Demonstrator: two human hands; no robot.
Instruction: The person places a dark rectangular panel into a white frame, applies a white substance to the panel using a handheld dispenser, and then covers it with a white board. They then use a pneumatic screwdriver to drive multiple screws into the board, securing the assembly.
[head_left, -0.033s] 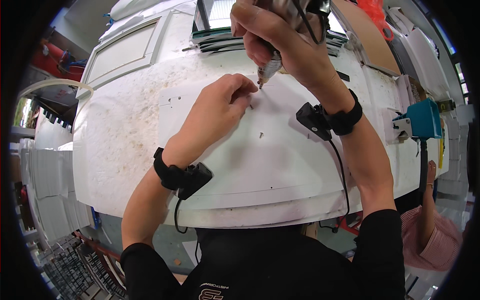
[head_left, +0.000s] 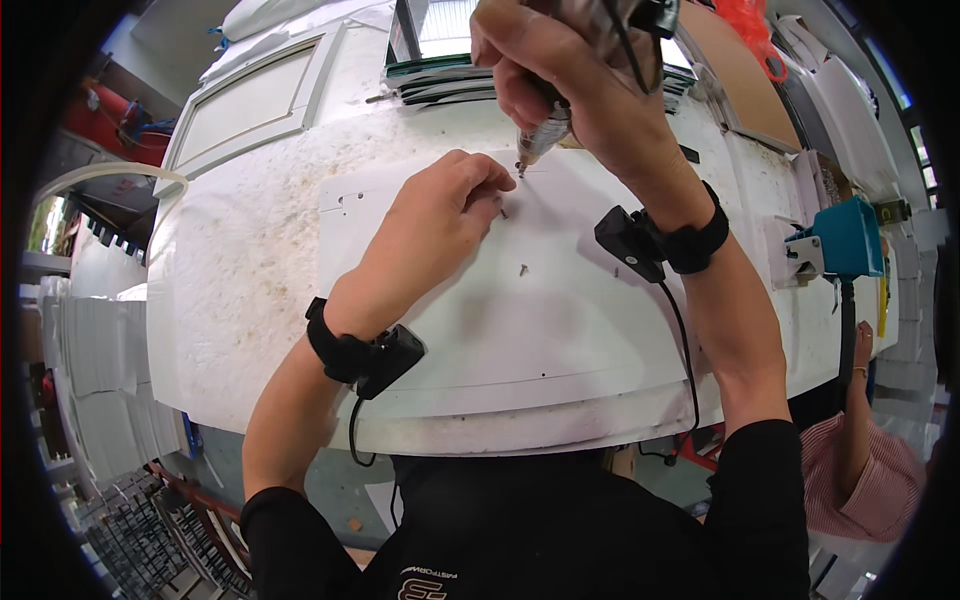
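My right hand [head_left: 575,75] is wrapped round a power screwdriver [head_left: 545,135], its body partly hidden by the fingers. The driver leans down, and its bit meets a small dark screw on a flat white panel [head_left: 450,345]. Right beside the tip, my left hand [head_left: 435,215] rests on the panel with fingers curled and thumb drawn in; whatever is between them is hidden. One loose screw [head_left: 504,212] lies just below the left fingers. Another screw [head_left: 523,270] lies nearer me, and a small dark piece [head_left: 617,272] sits by the right wrist.
The panel lies on a stained white worktable [head_left: 230,270]. At the back stand stacked glass sheets [head_left: 440,85] and a pale frame [head_left: 245,105]. A teal clamp-like device [head_left: 848,240] is at the right edge. Another person's arm [head_left: 857,410] shows at the far right.
My right hand and the power screwdriver have shifted very slightly to the right at the top. The left hand stays almost where it was beside the tip.
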